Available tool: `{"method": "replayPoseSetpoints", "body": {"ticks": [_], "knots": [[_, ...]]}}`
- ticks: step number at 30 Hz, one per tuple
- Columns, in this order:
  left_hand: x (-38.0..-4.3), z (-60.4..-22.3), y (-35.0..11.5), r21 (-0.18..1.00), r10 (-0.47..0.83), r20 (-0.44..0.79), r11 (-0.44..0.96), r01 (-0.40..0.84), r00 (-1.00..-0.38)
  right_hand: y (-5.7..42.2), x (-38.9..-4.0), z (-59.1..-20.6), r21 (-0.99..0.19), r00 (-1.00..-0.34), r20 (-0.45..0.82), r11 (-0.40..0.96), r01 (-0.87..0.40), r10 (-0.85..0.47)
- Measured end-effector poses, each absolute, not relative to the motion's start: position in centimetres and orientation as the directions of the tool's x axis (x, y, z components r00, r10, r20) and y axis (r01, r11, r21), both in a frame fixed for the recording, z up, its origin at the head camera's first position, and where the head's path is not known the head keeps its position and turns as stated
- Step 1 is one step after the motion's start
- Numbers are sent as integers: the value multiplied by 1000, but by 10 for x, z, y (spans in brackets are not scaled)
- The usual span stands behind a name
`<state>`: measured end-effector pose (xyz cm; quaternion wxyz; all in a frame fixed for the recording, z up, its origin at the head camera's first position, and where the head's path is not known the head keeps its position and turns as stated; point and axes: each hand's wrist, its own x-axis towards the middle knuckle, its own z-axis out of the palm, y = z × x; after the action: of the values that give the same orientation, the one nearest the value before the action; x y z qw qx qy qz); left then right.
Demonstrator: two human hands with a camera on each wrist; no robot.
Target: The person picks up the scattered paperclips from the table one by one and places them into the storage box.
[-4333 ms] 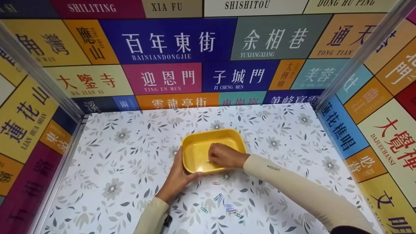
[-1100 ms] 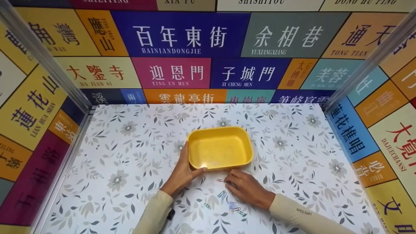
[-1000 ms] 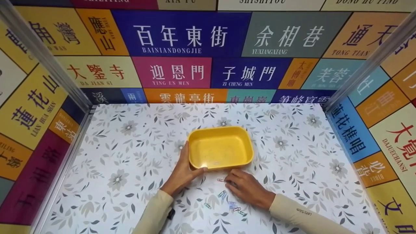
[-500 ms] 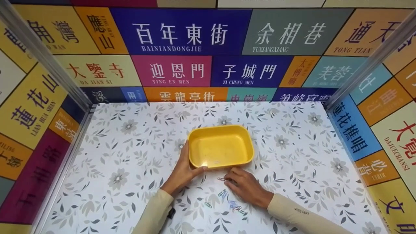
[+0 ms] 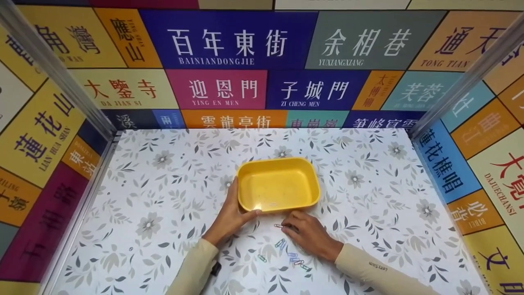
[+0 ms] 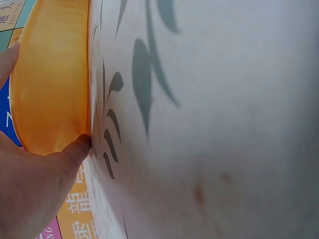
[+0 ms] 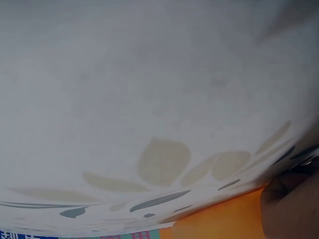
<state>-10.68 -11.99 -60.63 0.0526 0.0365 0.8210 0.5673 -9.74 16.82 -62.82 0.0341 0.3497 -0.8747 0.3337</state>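
Note:
A yellow plastic box [image 5: 278, 184], open at the top, sits on the patterned tabletop. My left hand [image 5: 229, 215] grips its near left corner, thumb at the front and fingers along the left side. The left wrist view shows the thumb [image 6: 75, 152] against the box wall [image 6: 52, 74]. Just in front of the box, my right hand [image 5: 311, 237] pinches the end of a red paper clip [image 5: 278, 225] at the table surface. In the right wrist view only part of that hand [image 7: 294, 204] shows, and the clip cannot be made out.
Several paper clips lie nearer me: a green one [image 5: 262, 258], a green and blue group [image 5: 281, 244], blue ones [image 5: 292, 257], a red one [image 5: 299, 263] and another green one [image 5: 305, 268]. Panels with printed characters [image 5: 229, 45] enclose the table's back and sides.
My right hand has come out of the box to the red clip in front of it. Over the last second it has barely moved. My left hand has kept its grip on the box.

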Motion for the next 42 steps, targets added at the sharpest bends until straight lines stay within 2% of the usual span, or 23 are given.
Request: {"method": "replayPoseSetpoints", "body": {"ticks": [6, 14, 18, 27, 33, 36, 42], "knots": [[-107, -607, -122, 938, 130, -32, 347, 15, -991, 168, -98, -633, -552, -727, 359, 495, -671, -586], [-106, -605, -121, 935, 126, -52, 354, -4, -991, 168, -98, -629, -560, -750, 306, 527, -639, -586], [-105, -604, -121, 941, 118, -46, 339, -3, -992, 166, -98, -629, -538, -742, 313, 533, -653, -594], [-105, -603, -120, 941, 112, -65, 337, -24, -992, 164, -101, -633, -412, -649, 430, 503, -759, -628], [-105, -605, -122, 946, 135, -14, 324, 31, -991, 164, -104, -637, -336, -598, 459, 495, -801, -657], [-106, -605, -123, 943, 139, -2, 331, 45, -990, 165, -104, -637, -341, -601, 447, 496, -799, -662], [-106, -606, -122, 939, 129, -26, 342, 20, -991, 168, -102, -632, -427, -646, 428, 488, -761, -632]]}}
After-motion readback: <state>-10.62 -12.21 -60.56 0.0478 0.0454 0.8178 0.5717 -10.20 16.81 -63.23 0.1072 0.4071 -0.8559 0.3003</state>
